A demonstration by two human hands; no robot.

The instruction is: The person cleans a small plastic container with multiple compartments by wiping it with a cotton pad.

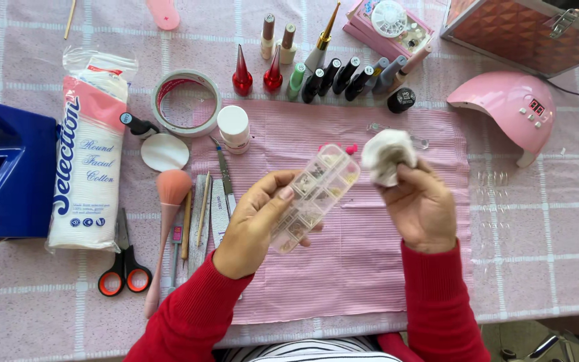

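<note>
Largest first. Under both hands I see the pink mat (370, 268), lying on a checked tablecloth (544, 228). Well off to the left of my left hand sits a blue machine (8, 174), and beside it a long pack of cotton pads (88, 154). Beyond the right hand, up and to the right, are a pink nail lamp (507, 107) and the corner of a pink case (517, 30). Straight ahead of both hands stands a row of polish bottles (336, 74); ahead-left, a roll of tape (185, 102) and a small white jar (234, 127). Just left of the left hand lie a peach brush (169, 201), files and sticks, and scissors (123, 268).

Left hand (252, 228): closed around the clear compartment box (313, 194), thumb on the near long edge, fingers underneath; the box is held off the mat, tilted, its far end pointing up-right toward the other hand. Wrist bent inward, red sleeve to the wrist.

Right hand (423, 208): fingers pinched shut on a crumpled white pad (387, 155), held just beside the box's far end; I cannot tell whether they touch.

Judgement: to wipe well, keep the box lid shut and level enough that the small pieces stay in their compartments, support from below, and rub with light pressure along the lid.
</note>
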